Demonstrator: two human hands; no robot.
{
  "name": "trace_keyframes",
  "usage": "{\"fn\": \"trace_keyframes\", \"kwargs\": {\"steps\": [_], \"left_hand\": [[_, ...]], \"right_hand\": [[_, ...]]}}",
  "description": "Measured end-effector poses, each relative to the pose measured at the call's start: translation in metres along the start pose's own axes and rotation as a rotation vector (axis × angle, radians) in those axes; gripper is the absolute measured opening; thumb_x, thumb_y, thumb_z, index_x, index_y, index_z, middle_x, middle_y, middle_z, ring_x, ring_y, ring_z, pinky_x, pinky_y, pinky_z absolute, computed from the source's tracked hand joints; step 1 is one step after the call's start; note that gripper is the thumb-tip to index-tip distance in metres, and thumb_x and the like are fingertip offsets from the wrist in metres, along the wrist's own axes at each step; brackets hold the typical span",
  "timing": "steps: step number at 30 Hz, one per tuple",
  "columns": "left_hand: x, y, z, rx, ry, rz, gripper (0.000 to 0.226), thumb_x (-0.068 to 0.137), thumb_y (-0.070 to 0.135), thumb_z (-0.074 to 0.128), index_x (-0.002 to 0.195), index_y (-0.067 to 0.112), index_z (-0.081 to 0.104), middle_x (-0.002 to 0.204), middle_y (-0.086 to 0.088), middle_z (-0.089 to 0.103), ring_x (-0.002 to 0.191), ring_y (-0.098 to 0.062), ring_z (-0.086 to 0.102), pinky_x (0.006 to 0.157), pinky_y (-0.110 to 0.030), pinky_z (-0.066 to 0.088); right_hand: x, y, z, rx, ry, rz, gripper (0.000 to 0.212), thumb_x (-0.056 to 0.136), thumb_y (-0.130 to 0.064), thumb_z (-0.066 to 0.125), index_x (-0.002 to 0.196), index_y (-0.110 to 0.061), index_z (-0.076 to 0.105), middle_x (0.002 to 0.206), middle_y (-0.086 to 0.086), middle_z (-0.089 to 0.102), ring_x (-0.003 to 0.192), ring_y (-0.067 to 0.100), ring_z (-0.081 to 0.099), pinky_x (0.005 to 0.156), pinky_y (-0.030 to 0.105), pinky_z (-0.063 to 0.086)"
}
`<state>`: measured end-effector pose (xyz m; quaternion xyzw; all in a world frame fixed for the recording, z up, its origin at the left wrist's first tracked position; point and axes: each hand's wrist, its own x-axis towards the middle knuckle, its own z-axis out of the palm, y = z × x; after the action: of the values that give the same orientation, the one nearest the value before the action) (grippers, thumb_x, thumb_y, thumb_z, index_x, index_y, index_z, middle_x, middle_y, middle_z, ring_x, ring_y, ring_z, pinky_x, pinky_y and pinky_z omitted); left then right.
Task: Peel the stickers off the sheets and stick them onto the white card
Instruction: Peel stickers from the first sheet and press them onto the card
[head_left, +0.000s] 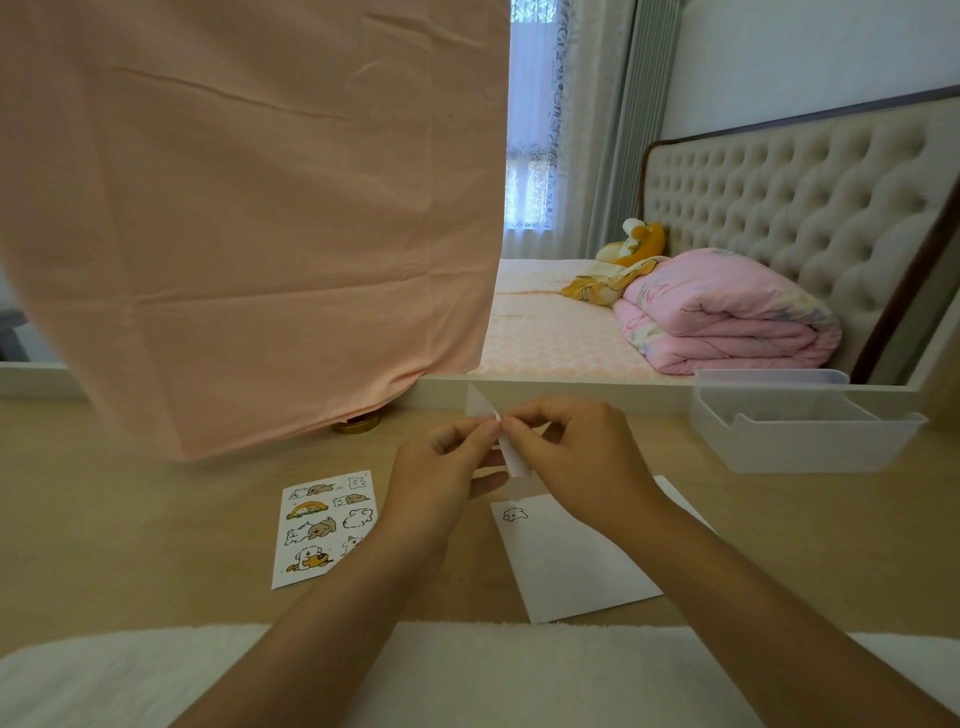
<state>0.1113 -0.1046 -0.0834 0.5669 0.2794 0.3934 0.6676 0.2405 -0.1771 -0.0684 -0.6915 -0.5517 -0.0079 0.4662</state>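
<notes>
- From the head view, both hands are raised above the far edge of the white card (571, 561), working on a small sticker sheet (511, 457) that is turned almost edge-on to me.
- The left hand (441, 467) pinches the sheet's upper part between thumb and forefinger. The right hand (576, 452) pinches the same spot from the other side, and the fingertips of the two hands meet.
- I cannot tell whether a sticker corner has lifted yet; the sheet is too thin and too tilted to read.
- To do this step well, I would anchor the backing with the left hand. The right would bend the backing away from one corner and peel slowly and low, so the sticker does not tear or curl onto itself.
- One dog sticker (515, 514) already sits in the card's far-left corner. The rest of the card is bare, so I judge the task is at an early stage.
- A second sheet of dog stickers (324, 525) lies flat to the left of the card, apart from it.
- The card rests on a pale wooden desk (156, 519), with a white fluffy mat (467, 675) along the edge nearer than the card.
- A clear plastic box (800, 431) stands beyond the card to the right.
- A pink cloth (249, 208) hangs beyond it to the left, with a gold object (357, 423) peeking out from under it.
- Further back are a folded pink quilt (722, 312) and a tufted headboard (779, 197).
</notes>
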Motion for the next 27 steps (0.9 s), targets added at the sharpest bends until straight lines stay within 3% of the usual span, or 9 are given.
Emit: {"fn": "trace_keyframes", "kwargs": {"steps": [5,9,14,22,27], "left_hand": [[-0.001,0.003,-0.006,0.006,-0.085,-0.013,0.017,0.097,0.019,0.060,0.105,0.012,0.073,0.095,-0.007,0.077,0.088,-0.016,0.075,0.079,-0.030,0.060],[0.002,0.002,-0.009,0.071,-0.064,0.012,0.016,0.096,0.019,0.063,0.102,0.011,0.076,0.095,-0.006,0.077,0.092,-0.020,0.074,0.083,-0.033,0.061],[0.001,0.002,-0.007,0.101,-0.048,0.042,0.015,0.095,0.018,0.064,0.098,0.011,0.077,0.094,-0.003,0.078,0.092,-0.018,0.074,0.085,-0.033,0.060],[0.001,0.004,-0.006,0.159,-0.059,0.100,0.015,0.096,0.015,0.062,0.097,0.007,0.075,0.094,-0.004,0.077,0.089,-0.016,0.074,0.081,-0.032,0.061],[0.005,0.010,-0.011,0.157,-0.040,0.059,0.017,0.097,0.013,0.059,0.099,0.001,0.070,0.095,-0.010,0.075,0.086,-0.018,0.073,0.074,-0.029,0.061]], "right_hand": [[0.006,0.003,-0.006,0.260,-0.091,0.128,0.009,0.090,-0.025,0.074,0.094,-0.024,0.082,0.079,-0.009,0.076,0.069,0.008,0.069,0.065,0.026,0.055],[0.005,0.005,-0.003,0.133,-0.101,0.090,0.011,0.092,-0.031,0.070,0.095,-0.030,0.081,0.081,-0.015,0.075,0.073,0.009,0.070,0.073,0.040,0.061],[0.003,0.005,0.000,0.089,-0.086,0.048,0.015,0.095,-0.034,0.064,0.097,-0.032,0.080,0.083,-0.017,0.074,0.072,0.009,0.070,0.070,0.043,0.061],[0.001,0.003,0.001,0.035,-0.066,0.046,0.017,0.096,-0.038,0.061,0.096,-0.033,0.076,0.080,-0.015,0.072,0.067,0.009,0.068,0.067,0.042,0.060],[0.003,-0.002,-0.005,0.123,-0.042,0.121,0.015,0.095,-0.032,0.064,0.085,-0.028,0.075,0.064,-0.011,0.070,0.058,0.005,0.066,0.057,0.024,0.050]]}}
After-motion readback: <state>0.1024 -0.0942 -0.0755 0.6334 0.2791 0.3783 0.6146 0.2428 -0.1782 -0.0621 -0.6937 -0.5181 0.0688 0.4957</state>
